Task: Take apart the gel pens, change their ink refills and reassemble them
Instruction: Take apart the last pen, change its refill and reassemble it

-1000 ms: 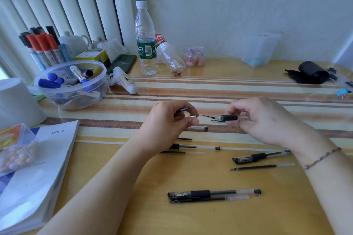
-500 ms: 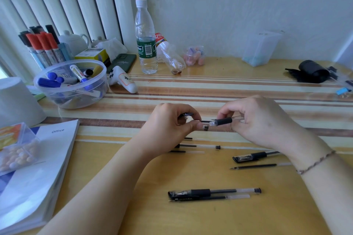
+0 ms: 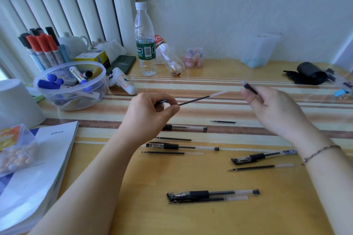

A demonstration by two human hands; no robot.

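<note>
Between hands [image 3: 152, 107] [image 3: 267, 105], refill [image 3: 200, 98], probably left-held.

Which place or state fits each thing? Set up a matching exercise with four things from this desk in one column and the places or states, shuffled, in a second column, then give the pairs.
Things
1. ink refill
2. water bottle
3. clear bowl
4. black roll

Places or states
A. standing upright by the wall
B. pinched at one end by the left hand
C. holding blue markers
D. lying at the desk's far right

Pairs: 1-B, 2-A, 3-C, 4-D
</note>
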